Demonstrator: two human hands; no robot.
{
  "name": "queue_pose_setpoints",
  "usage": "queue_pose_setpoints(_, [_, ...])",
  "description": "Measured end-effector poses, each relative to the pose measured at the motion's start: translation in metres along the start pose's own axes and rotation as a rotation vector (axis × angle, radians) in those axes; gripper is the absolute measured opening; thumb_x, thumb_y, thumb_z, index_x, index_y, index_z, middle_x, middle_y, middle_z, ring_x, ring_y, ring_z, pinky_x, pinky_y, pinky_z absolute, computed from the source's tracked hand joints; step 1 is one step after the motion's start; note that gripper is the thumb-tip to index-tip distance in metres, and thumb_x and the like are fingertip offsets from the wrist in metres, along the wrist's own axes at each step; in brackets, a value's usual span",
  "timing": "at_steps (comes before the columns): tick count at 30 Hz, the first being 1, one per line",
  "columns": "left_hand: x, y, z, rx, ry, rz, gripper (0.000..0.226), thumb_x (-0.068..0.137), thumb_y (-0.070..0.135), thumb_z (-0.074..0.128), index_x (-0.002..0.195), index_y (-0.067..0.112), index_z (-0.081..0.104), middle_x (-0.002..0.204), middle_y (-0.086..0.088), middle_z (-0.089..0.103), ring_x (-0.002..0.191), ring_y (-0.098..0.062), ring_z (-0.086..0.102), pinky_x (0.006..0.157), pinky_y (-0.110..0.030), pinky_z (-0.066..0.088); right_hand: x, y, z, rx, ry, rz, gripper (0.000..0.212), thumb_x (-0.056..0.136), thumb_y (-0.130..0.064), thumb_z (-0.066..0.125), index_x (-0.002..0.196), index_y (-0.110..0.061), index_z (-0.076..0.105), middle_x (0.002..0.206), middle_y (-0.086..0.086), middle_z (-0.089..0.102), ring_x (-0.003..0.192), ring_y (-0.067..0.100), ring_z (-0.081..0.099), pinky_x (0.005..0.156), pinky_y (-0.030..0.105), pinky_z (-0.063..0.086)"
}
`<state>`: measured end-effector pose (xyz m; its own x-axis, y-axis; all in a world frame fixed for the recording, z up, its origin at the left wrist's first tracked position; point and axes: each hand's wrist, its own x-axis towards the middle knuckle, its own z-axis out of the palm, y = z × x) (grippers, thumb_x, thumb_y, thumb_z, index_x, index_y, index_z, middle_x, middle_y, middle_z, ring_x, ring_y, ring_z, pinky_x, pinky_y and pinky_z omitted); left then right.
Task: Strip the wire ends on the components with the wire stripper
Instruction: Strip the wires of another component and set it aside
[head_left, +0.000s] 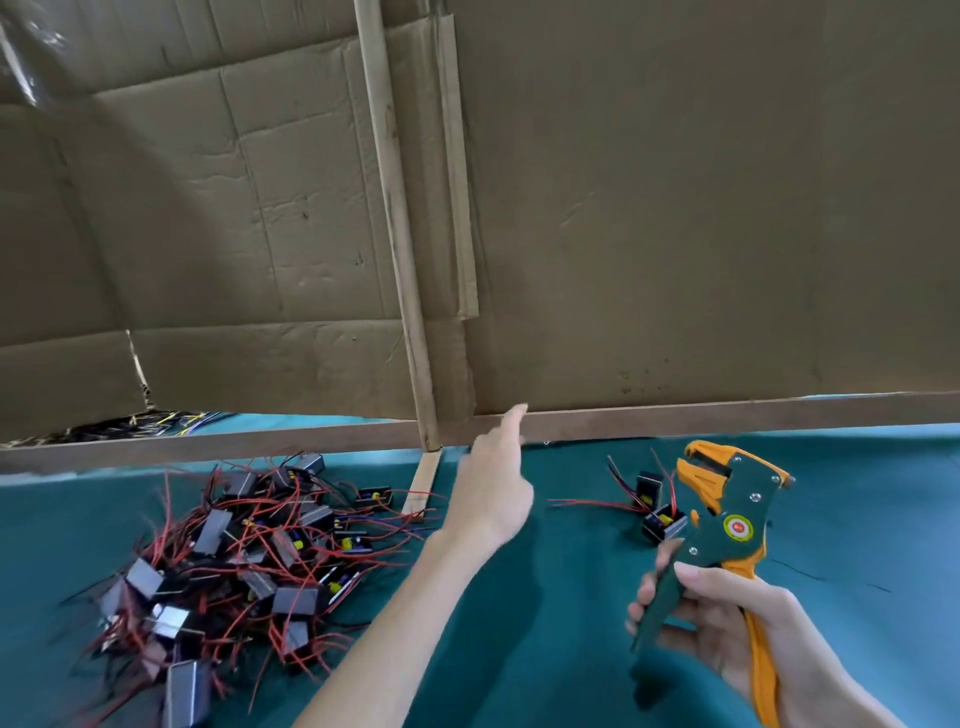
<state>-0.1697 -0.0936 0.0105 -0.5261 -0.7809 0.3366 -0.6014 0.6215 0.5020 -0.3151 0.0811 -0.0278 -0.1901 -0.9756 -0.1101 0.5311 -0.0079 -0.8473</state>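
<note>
Gripping one wire stripper (727, 512), right hand (727, 623); left hand (493, 488) relaxed, empty; two components (662, 522) nearby, one pile (234, 545).

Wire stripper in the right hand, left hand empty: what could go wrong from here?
1. The pile on the left is a tangle of red wires, so pulling out one component may drag others across the green cloth.
2. The right hand grips the wire stripper in the air, head up. When the empty left hand feeds a wire into it, that hand could get pinched.
</note>
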Motion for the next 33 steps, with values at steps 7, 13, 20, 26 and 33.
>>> queue_pose_setpoints(7, [0.001, -0.117, -0.065, 0.881, -0.338, -0.416, 0.034, 0.092, 0.005, 0.044, 0.124, 0.012, 0.053, 0.128, -0.009, 0.055, 0.122, -0.027, 0.049, 0.103, -0.043, 0.036, 0.003, 0.001, 0.003, -0.028, -0.014, 0.031, 0.013, 0.063, -0.001, 0.066, 0.076, 0.0, 0.068, 0.08, 0.032, 0.057, 0.072, 0.048, 0.062, 0.065, 0.054, 0.056])
queue_pose_setpoints(13, [0.013, -0.16, -0.065, 0.939, -0.331, -0.321, 0.055, 0.094, 0.008, 0.038, 0.147, 0.018, 0.029, 0.119, -0.007, 0.063, 0.117, -0.03, 0.053, 0.102, -0.042, 0.033, 0.003, 0.001, 0.003, -0.047, -0.045, 0.079, 0.029, 0.058, 0.0, 0.068, 0.086, 0.003, 0.06, 0.081, 0.032, 0.058, 0.072, 0.048, 0.062, 0.064, 0.053, 0.056])
queue_pose_setpoints(20, [0.037, -0.153, -0.055, 0.893, -0.483, -0.305, 0.052, 0.093, 0.004, 0.035, 0.136, 0.029, 0.05, 0.14, -0.007, 0.043, 0.133, -0.03, 0.03, 0.109, -0.051, 0.015, 0.004, 0.003, 0.004, -0.029, -0.052, 0.13, 0.027, 0.055, -0.004, 0.075, 0.078, 0.004, 0.065, 0.078, 0.034, 0.058, 0.07, 0.049, 0.063, 0.064, 0.056, 0.056])
queue_pose_setpoints(26, [0.042, -0.141, -0.065, 0.725, -0.586, -0.331, 0.016, 0.095, 0.01, 0.044, 0.107, 0.02, 0.049, 0.11, 0.0, 0.061, 0.112, -0.022, 0.052, 0.113, -0.057, 0.009, 0.004, 0.006, 0.004, -0.025, -0.064, 0.146, 0.034, 0.054, -0.005, 0.076, 0.084, 0.006, 0.063, 0.082, 0.034, 0.059, 0.075, 0.049, 0.062, 0.066, 0.056, 0.055])
queue_pose_setpoints(33, [0.034, -0.117, -0.076, 0.999, -0.153, -0.055, 0.021, 0.094, 0.015, 0.05, 0.114, 0.019, 0.055, 0.119, 0.0, 0.057, 0.129, -0.026, 0.033, 0.111, -0.062, 0.008, 0.004, 0.005, 0.004, -0.009, -0.034, 0.109, 0.026, 0.062, -0.008, 0.069, 0.083, 0.005, 0.062, 0.081, 0.034, 0.058, 0.073, 0.048, 0.062, 0.066, 0.055, 0.056])
